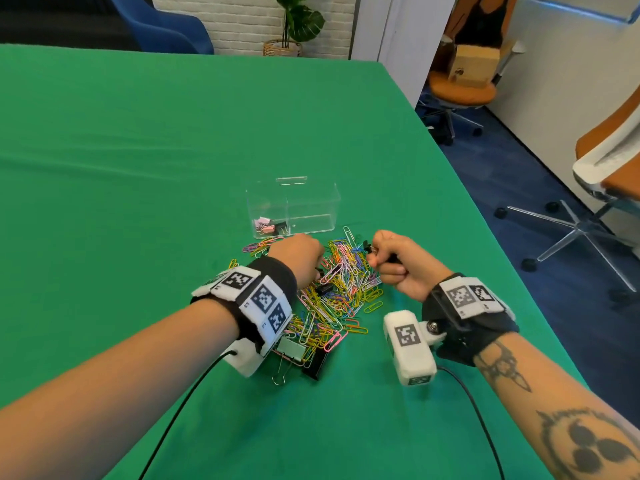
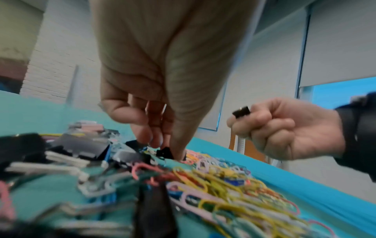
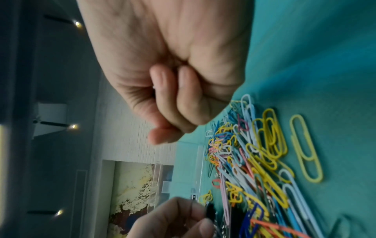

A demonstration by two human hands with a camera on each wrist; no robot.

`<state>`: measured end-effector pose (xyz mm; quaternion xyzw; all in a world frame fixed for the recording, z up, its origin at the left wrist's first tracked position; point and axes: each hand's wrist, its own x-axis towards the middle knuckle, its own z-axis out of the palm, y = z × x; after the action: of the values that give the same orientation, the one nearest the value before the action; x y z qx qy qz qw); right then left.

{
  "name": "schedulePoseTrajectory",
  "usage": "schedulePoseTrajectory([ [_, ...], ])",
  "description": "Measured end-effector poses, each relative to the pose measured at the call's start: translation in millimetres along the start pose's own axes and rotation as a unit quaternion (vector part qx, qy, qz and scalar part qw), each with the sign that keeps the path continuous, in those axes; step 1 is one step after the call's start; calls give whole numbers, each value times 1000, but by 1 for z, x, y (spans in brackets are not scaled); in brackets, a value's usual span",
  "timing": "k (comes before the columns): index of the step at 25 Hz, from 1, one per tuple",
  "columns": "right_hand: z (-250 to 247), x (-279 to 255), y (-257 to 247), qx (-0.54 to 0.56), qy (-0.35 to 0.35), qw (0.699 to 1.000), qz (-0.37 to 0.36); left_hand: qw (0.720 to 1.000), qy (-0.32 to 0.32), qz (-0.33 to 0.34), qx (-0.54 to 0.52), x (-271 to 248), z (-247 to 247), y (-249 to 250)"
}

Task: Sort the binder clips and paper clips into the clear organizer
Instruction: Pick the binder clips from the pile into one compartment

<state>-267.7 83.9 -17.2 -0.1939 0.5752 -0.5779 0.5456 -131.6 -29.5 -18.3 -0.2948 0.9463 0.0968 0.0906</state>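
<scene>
A heap of coloured paper clips [image 1: 341, 285] lies on the green table, mixed with binder clips. Behind it stands the clear organizer [image 1: 311, 206]; its left compartment holds pink and black binder clips [image 1: 268, 225]. My left hand [image 1: 311, 265] reaches down into the heap, and its fingertips [image 2: 146, 136] pinch a small black binder clip [image 2: 164, 152]. My right hand [image 1: 375, 254] hovers as a fist over the heap's right edge and grips another small black binder clip [image 1: 367, 246], which sticks out above its knuckles [image 2: 242, 111]. The right wrist view shows curled fingers [image 3: 173, 83].
A large pale binder clip [image 1: 291, 348] and a large black binder clip [image 1: 317, 363] lie at the heap's near end, under my left wrist. The table's right edge [image 1: 485, 216] runs close to my right hand. Office chairs stand beyond it.
</scene>
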Motion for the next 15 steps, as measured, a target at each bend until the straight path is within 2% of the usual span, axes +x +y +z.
schedulePoseTrajectory([
  [5, -8, 0, 2, 40, -20, 999, 3, 999, 17, -33, 20, -7, -13, -20],
  [7, -6, -1, 1, 40, -31, 999, -4, 999, 37, -15, 0, -8, -20, -17],
  [9, -1, -2, 0, 46, -45, 998, -9, 986, 86, 53, -133, -8, -25, -3],
  [11, 5, -2, -1, 53, -56, 997, -13, 942, 124, 102, -293, -12, -29, 15],
  [12, 7, -1, -1, 55, -59, 997, -15, 925, 129, 107, -341, -13, -30, 22],
  [15, 13, 2, 1, 81, -73, 994, -28, 913, 161, 87, -365, -10, -29, 30],
])
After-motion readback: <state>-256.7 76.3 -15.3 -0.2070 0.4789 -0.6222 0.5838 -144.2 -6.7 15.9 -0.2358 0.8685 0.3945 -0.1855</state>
